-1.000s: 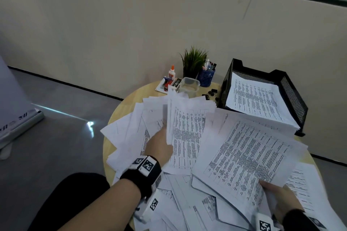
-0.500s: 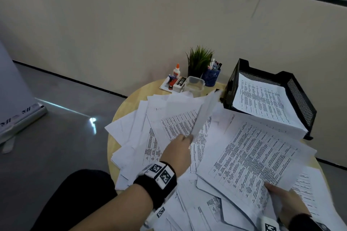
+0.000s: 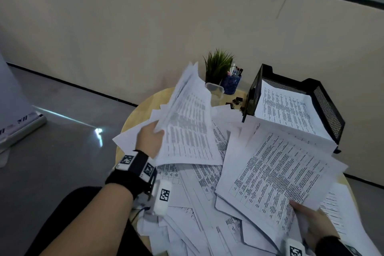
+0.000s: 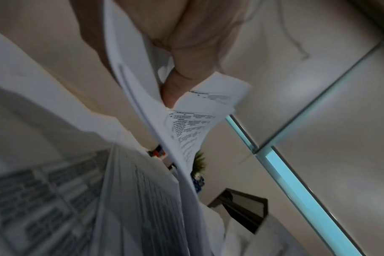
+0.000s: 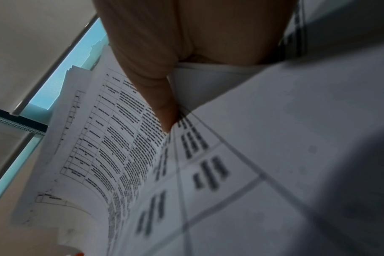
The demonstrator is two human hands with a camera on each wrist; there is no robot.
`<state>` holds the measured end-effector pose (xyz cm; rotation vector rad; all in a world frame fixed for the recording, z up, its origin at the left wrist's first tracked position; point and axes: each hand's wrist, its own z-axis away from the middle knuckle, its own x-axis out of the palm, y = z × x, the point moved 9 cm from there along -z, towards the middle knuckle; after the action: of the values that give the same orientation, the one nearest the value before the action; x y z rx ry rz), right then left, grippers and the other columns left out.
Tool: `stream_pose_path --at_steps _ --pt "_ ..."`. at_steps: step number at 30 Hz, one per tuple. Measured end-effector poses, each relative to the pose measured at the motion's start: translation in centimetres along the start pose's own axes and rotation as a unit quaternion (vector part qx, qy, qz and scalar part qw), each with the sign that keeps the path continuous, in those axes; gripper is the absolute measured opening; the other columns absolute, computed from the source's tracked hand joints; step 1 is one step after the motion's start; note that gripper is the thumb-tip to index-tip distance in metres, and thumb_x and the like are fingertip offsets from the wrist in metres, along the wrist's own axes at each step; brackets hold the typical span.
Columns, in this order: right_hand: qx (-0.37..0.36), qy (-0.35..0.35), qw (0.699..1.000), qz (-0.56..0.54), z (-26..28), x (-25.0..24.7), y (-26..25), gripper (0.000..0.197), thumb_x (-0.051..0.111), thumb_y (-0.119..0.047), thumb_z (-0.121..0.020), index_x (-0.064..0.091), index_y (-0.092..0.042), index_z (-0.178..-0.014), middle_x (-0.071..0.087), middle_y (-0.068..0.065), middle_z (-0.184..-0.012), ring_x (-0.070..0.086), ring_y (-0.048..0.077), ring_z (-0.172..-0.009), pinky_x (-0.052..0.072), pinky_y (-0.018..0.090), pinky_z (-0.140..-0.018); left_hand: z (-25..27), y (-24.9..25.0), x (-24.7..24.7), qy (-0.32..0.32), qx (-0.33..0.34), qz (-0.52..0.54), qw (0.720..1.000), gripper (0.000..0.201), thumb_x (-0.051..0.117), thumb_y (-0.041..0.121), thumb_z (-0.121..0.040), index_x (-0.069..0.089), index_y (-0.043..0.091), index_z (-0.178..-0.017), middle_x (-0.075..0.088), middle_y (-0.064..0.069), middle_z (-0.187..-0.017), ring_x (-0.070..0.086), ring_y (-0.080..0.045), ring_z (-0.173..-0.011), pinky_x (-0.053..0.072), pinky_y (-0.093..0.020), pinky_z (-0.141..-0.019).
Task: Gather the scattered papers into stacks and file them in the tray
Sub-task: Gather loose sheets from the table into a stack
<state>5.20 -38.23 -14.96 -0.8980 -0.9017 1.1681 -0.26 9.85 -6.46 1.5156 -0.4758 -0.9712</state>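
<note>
We have white printed sheets of paper strewn in a loose heap over most of the round light-wood table, many overlapping and skewed. Our left hand pinches a thin bundle of printed sheets at its near left edge, thumb on top and fingers curled beneath, lifted and tilted above the heap; the left wrist view shows a corner folding over the fingers. Our right hand grips a larger sheaf of table-printed pages at its near corner, thumb pressed on the print.

Paper like this is light and floppy, we judge: held at one edge it droops and fans, and smooth sheets slide off one another easily. A grip at the middle of a long edge, with fingers spread underneath, should keep a bundle flatter than a corner pinch. Corners crease readily, so we would tap the edges square on the table before filing.

The black wire-mesh filing tray stands at the table's far right, printed pages already lying in it and spilling over its front. Beyond the heap sit a small green potted plant, a blue pen cup, a clear plastic box and some black binder clips.
</note>
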Motion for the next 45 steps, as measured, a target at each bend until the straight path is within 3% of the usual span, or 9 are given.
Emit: stream_pose_path --at_steps 3,7,10,13,24,30,37,42,45 --pt "-0.010 0.007 0.998 -0.062 0.3 0.3 -0.2 0.056 0.062 0.002 -0.074 0.048 0.007 -0.128 0.070 0.010 -0.109 0.068 0.021 -0.083 0.049 0.030 -0.092 -0.7 -0.6 -1.5 0.027 -0.001 0.012 1.000 0.036 0.045 0.004 -0.090 0.063 0.015 -0.119 0.062 -0.012 -0.089 0.049 -0.022 -0.073 0.039 -0.029 -0.067" --pt "0.009 0.003 0.995 -0.096 0.3 0.2 0.0 0.023 0.047 0.012 -0.090 0.057 -0.001 -0.106 0.070 0.014 -0.108 0.072 0.012 -0.072 0.057 0.021 -0.068 -0.5 -0.7 -2.3 0.054 -0.004 0.016 0.998 0.037 0.046 0.004 -0.091 0.061 0.014 -0.124 0.058 -0.004 -0.091 0.053 -0.022 -0.081 0.047 -0.035 -0.077" --pt "-0.010 0.013 0.995 -0.100 0.7 0.0 -0.3 0.021 0.061 0.006 -0.084 0.060 -0.006 -0.100 0.060 0.014 -0.127 0.071 0.016 -0.085 0.053 0.027 -0.082 -0.3 -0.6 -3.0 0.071 -0.015 0.026 0.997 0.035 0.048 0.003 -0.092 0.059 0.008 -0.125 0.057 -0.004 -0.096 0.052 -0.021 -0.085 0.043 -0.028 -0.077" --pt "0.019 -0.011 0.997 -0.072 1.1 0.1 0.1 0.075 0.091 -0.012 -0.044 0.060 0.007 -0.110 0.065 0.020 -0.118 0.065 0.032 -0.105 0.044 0.049 -0.100 0.1 -0.3 -3.4 0.067 -0.030 0.073 0.995 0.035 0.049 0.002 -0.092 0.057 0.005 -0.126 0.058 -0.004 -0.101 0.054 -0.021 -0.093 0.038 -0.025 -0.081" --pt "0.059 -0.140 0.985 -0.085 4.9 6.0 -3.2 0.064 0.092 -0.010 -0.045 0.067 0.014 -0.099 0.065 0.028 -0.113 0.068 0.038 -0.095 0.057 0.044 -0.079 3.6 1.0 -1.3 -0.039 -0.047 0.115 0.992 0.027 0.054 0.005 -0.091 0.063 0.014 -0.115 0.065 -0.002 -0.106 0.061 -0.024 -0.102 0.047 -0.036 -0.094" --pt "0.011 -0.159 0.985 -0.062 7.2 8.1 -5.1 0.044 0.061 0.004 -0.075 0.048 0.019 -0.114 0.069 0.027 -0.102 0.070 0.040 -0.087 0.059 0.046 -0.074 7.0 1.5 2.0 -0.153 -0.062 0.108 0.980 0.030 0.055 0.006 -0.093 0.058 0.000 -0.122 0.064 -0.010 -0.115 0.060 -0.029 -0.108 0.044 -0.043 -0.100" --pt "0.041 -0.209 0.972 -0.103 9.2 8.8 -3.2 0.081 0.089 -0.007 -0.050 0.055 0.002 -0.123 0.065 0.024 -0.117 0.065 0.041 -0.103 0.055 0.053 -0.080 8.9 1.1 1.4 -0.153 -0.064 0.084 0.983 0.031 0.056 0.008 -0.092 0.058 0.000 -0.122 0.063 -0.010 -0.119 0.060 -0.027 -0.108 0.045 -0.040 -0.098" --pt "0.046 -0.233 0.965 -0.106 10.8 9.7 -3.0 0.042 0.058 0.004 -0.077 0.056 0.004 -0.119 0.067 0.026 -0.111 0.068 0.041 -0.095 0.059 0.045 -0.070 11.0 3.2 0.9 -0.167 -0.011 0.051 0.985 0.028 0.053 0.012 -0.095 0.058 0.003 -0.121 0.062 -0.004 -0.110 0.058 -0.018 -0.099 0.044 -0.015 -0.072" --pt "0.054 -0.246 0.963 -0.099 11.6 10.4 -2.8 0.063 0.078 0.001 -0.065 0.054 0.005 -0.122 0.063 0.030 -0.116 0.064 0.046 -0.102 0.055 0.055 -0.079 12.1 3.6 1.8 -0.188 -0.009 0.043 0.981 0.021 0.051 0.026 -0.096 0.065 0.015 -0.108 0.068 0.012 -0.096 0.062 0.000 -0.086 0.044 -0.011 -0.066"
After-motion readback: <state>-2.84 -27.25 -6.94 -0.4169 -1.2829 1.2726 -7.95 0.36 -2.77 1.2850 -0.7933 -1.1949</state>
